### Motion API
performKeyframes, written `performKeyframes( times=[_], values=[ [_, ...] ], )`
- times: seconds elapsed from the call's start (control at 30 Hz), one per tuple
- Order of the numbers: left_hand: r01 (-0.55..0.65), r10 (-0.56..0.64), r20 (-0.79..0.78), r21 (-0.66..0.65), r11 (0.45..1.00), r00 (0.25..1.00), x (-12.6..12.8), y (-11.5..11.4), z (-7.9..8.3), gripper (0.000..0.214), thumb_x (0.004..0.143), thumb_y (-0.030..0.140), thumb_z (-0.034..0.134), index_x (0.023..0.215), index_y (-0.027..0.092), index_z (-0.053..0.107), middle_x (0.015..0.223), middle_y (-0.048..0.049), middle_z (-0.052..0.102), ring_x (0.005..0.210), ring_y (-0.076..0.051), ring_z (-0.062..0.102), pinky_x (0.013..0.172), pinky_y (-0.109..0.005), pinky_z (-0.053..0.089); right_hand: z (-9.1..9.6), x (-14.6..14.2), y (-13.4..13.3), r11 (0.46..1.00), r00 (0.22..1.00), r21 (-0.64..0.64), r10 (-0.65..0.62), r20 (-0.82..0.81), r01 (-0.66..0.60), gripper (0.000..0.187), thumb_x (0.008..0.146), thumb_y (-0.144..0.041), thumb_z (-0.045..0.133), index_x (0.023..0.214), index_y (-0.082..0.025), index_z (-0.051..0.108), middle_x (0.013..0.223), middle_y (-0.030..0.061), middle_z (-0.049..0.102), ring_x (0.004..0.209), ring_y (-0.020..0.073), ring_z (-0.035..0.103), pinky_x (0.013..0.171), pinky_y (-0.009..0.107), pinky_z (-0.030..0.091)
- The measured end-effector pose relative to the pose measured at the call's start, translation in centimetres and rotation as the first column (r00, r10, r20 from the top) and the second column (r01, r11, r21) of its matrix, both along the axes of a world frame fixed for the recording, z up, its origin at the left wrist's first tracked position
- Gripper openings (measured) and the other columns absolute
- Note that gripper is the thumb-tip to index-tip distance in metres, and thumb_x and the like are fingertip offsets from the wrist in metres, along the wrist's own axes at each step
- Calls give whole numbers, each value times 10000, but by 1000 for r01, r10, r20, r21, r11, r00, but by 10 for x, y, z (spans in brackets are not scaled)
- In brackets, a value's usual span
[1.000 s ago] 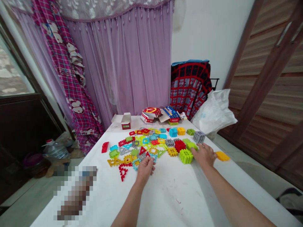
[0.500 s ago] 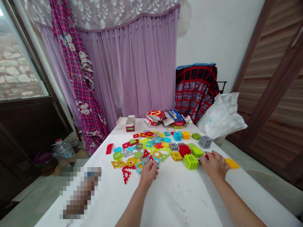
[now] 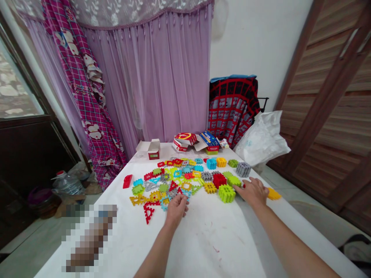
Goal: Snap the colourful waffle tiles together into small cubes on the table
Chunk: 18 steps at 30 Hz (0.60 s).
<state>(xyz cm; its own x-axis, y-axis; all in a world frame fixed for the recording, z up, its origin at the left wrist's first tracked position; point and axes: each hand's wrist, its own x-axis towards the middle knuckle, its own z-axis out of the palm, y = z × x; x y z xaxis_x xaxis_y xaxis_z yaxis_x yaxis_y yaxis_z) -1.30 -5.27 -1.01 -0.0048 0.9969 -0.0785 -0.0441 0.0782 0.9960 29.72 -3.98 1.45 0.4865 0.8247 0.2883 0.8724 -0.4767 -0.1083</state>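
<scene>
White table (image 3: 208,239) carries my scatter of plastic blocks (image 3: 174,179). My left hand (image 3: 176,206) rests at its 6 o'clock edge, fingers curled on pieces. My right hand (image 3: 252,191), fingers together, touches a green cube (image 3: 227,193) at its 9 o'clock. Opened cardboard boxes (image 3: 197,142) at 12 o'clock; contents hidden.

Soft daylight from the window (image 3: 17,96) at left, faint shadows, wide-angle bending at the edges, one pixelated patch (image 3: 88,239).
</scene>
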Motion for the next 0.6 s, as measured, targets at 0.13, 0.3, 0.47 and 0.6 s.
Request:
performKeyframes(
  times=[0.13, 0.3, 0.47, 0.6],
  values=[
    [7, -7, 4, 0, 1000, 1000, -1, 0, 2, 369, 598, 528, 640, 707, 179, 591, 596, 24, 581, 428, -62, 475, 335, -159, 304, 4, -5, 4, 1000, 1000, -2, 0, -11, 0, 487, 800, -568, 516, 1056, -194, 695, 1356, 129, 491, 1281, 312, 320, 962, 498, 297],
    [10, -10, 13, -3, 1000, 1000, 0, -1, 4, 362, 598, 517, 649, 707, 178, 585, 605, 27, 582, 431, -60, 478, 338, -156, 306, 3, -7, 7, 1000, 1000, -17, -6, -27, 5, 479, 817, -549, 496, 1046, -180, 697, 1351, 147, 492, 1269, 327, 326, 961, 515, 287],
    [16, -16, 17, 1, 1000, 1000, -1, -3, 6, 351, 603, 505, 653, 705, 176, 587, 605, 29, 582, 432, -60, 477, 344, -159, 315, 6, -9, 7, 1000, 1000, -29, -5, -15, 5, 463, 820, -531, 505, 1042, -173, 697, 1274, 143, 547, 1223, 320, 365, 935, 503, 310],
    [14, -14, 14, 3, 1000, 1000, -1, -4, 7, 359, 602, 508, 647, 722, 173, 597, 605, 27, 584, 436, -62, 478, 347, -161, 323, 8, -10, 6, 1000, 1000, -25, -11, -14, 10, 440, 805, -508, 534, 1030, -167, 695, 1243, 140, 561, 1207, 313, 375, 916, 482, 326]
  ],
)
